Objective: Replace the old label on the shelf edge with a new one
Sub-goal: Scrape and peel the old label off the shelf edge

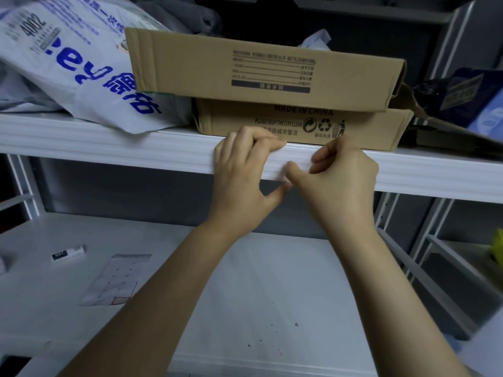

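The white shelf edge (136, 156) runs across the view. My left hand (242, 172) grips it, fingers curled over the top lip and thumb below. Just to its right, my right hand (345, 175) is against the edge, its thumb and fingertips pinching at a small white label (298, 167) on the front face. The label is mostly hidden between the fingers. On the lower shelf (245, 295) at the left lie a small black-and-white label strip (68, 253) and a pale sheet with dots (117, 278).
Two stacked cardboard boxes (266, 74) sit on the upper shelf right behind my hands. A white and blue plastic mailer bag (70, 66) lies to their left, dark packages (468, 96) to the right. Grey uprights (424, 240) stand at the right.
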